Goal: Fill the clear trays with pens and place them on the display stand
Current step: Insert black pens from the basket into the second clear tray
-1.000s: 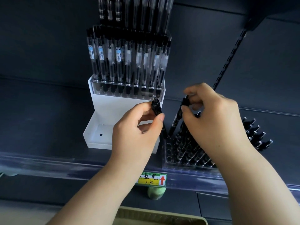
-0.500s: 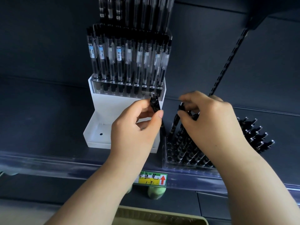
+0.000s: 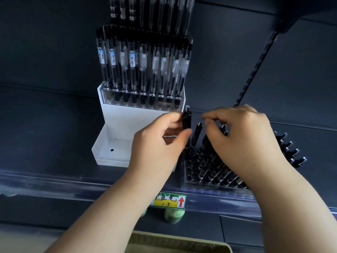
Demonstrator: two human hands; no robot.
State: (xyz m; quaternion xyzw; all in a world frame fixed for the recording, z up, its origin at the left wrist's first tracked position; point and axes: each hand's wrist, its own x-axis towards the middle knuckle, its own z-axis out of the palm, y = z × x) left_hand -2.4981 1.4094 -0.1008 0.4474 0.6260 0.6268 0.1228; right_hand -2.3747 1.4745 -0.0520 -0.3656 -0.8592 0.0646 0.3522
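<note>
Your right hand has dropped since a second ago, carrying a single black pen down into the clear tray. Your left hand has barely shifted. The right fingers are curled, with thumb and forefinger together right at the pen's clicker. I cannot tell whether you are pinching it or have just let go. Your left hand grips a small bunch of black pens, held upright between thumb and fingers just left of the tray.

The tray sits on the dark shelf, immediately right of the white display stand. Most of it is packed with pens leaning to the right, but empty holes show along its front left side, so filling seems nearly done, not finished.

On the stand, the upper tier already carries a filled tray of upright pens. The lower tier holds none. By my reading, you have the bunch to seat, then this tray to lift across into that lower tier.
</note>
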